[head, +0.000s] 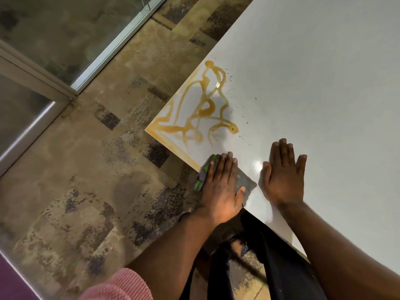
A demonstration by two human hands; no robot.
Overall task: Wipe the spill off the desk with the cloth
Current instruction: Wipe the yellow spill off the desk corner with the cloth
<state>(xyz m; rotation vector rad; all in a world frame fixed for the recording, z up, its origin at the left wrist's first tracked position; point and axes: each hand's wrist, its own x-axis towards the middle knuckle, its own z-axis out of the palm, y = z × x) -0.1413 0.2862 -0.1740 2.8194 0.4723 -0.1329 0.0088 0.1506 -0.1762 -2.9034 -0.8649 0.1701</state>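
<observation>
A brown liquid spill [201, 109] is smeared in streaks over the near left corner of the white desk [313, 79], with dark specks scattered to its right. A grey cloth with green trim [245, 180] lies on the desk edge just below the spill. My left hand [220, 187] presses flat on the cloth, fingers pointing toward the spill. My right hand [283, 174] rests flat on the bare desk beside it, fingers spread, holding nothing.
The desk's left edge drops to a patterned brown carpet [97, 169]. A glass partition with a metal frame [71, 50] stands at the upper left. A dark chair or bag [255, 245] sits under the desk edge by my arms.
</observation>
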